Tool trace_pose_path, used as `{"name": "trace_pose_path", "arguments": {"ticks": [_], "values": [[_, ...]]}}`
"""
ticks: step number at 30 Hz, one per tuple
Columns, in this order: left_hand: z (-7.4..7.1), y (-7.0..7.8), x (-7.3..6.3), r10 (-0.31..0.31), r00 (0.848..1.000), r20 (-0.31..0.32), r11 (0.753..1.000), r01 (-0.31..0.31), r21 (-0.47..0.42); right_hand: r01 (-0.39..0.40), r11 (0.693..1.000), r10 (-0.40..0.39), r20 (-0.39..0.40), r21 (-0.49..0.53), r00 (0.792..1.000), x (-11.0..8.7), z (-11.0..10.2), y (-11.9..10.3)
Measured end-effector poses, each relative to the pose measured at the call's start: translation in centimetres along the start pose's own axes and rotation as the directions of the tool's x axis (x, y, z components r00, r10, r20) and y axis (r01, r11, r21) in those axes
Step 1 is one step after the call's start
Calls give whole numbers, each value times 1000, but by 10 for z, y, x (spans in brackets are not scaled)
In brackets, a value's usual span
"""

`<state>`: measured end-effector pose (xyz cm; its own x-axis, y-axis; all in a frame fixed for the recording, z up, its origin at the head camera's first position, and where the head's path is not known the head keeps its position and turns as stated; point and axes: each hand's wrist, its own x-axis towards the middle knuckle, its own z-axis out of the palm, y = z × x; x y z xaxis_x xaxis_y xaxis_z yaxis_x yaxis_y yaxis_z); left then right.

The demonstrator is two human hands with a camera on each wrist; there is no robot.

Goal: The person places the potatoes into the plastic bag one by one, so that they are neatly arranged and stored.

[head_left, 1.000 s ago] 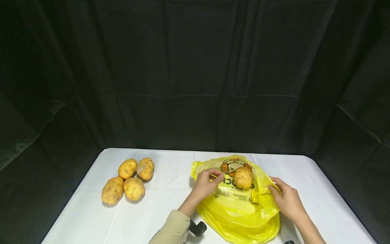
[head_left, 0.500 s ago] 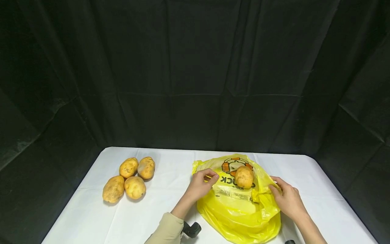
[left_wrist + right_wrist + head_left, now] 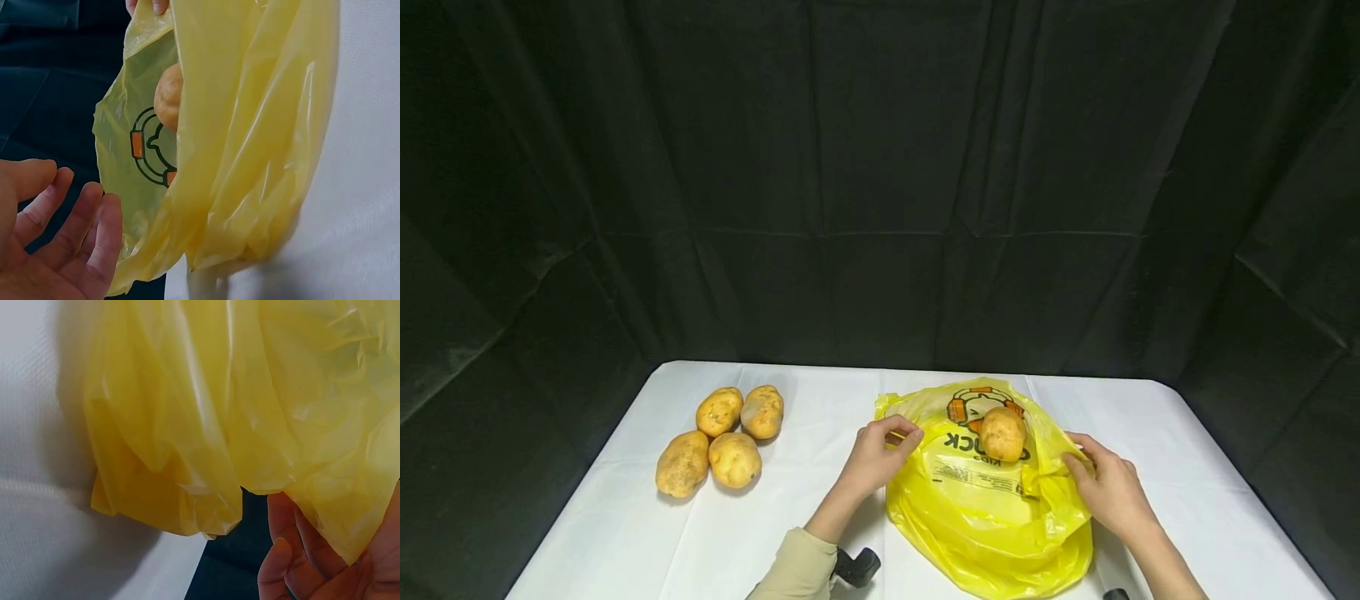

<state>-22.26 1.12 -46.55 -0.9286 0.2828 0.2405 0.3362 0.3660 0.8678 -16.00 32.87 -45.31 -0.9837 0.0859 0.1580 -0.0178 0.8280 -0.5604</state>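
A yellow plastic bag (image 3: 958, 508) with a cartoon print lies on the white table, its mouth spread wide. One potato (image 3: 1003, 434) rests inside on the printed layer, and in the left wrist view the near layer partly covers this potato (image 3: 169, 97). My right hand (image 3: 1108, 487) pinches the bag's right edge between thumb and fingers. Over the bag's left edge hovers my left hand (image 3: 880, 454), its fingers loosely curled around nothing. In the left wrist view that left hand (image 3: 62, 231) is beside the bag's rim with empty fingers.
To the left, several potatoes sit in a close group, among them a large one (image 3: 682, 464) and a rounder one (image 3: 734, 460). A black curtain (image 3: 880, 208) encloses the white table (image 3: 602, 533) at the back and sides.
My left hand has moved left and slightly toward me, from near the potato on the bag to the bag's left edge. The right hand keeps its grip in place.
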Motion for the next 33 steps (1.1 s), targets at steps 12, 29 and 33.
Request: {"name": "trace_pose_path", "arguments": {"ticks": [12, 29, 33], "values": [[-17, -5, -8, 11, 1000, -25, 1000, -10, 13, 13, 1000, -13, -8, 4, 1000, 1, 0, -2], [-39, -26, -30, -43, 995, -94, 999, 45, 24, -1, 1000, 1, 21, 7, 1000, 2, 0, -4], [-45, -28, -34, -53, 990, -128, 998, 58, 29, 12, 1000, -12, 16, 6, 1000, 3, 1, -3]]}}
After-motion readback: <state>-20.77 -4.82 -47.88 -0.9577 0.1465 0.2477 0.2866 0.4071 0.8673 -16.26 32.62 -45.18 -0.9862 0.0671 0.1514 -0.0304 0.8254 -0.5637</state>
